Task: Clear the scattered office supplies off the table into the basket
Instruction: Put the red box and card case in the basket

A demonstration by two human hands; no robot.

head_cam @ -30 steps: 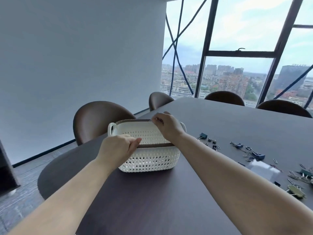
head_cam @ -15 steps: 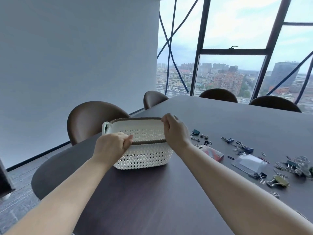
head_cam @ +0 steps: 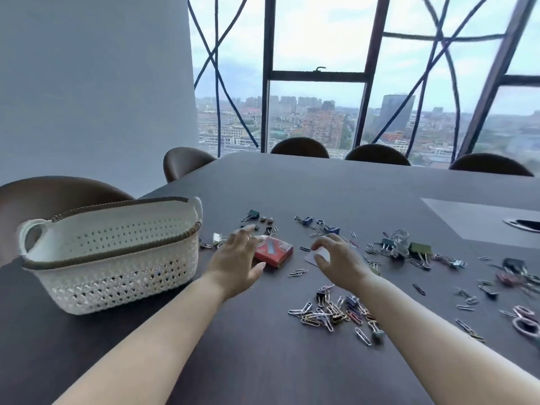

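Both hands reach over the scattered supplies, with the basket [head_cam: 111, 252] on the table [head_cam: 336, 185] at left.
Left hand [head_cam: 236, 264] spread open just over the red box [head_cam: 274, 253], holding nothing; right hand [head_cam: 340, 263] curled, pinching a clear packet [head_cam: 316, 256] — clips [head_cam: 333, 312] strewn nearby.

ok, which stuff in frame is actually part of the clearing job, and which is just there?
Job: basket, red box, clear case, paper clips, binder clips, table; left hand open by the red box, right hand gripping the clear case.
Just there: chairs, window, cable port.
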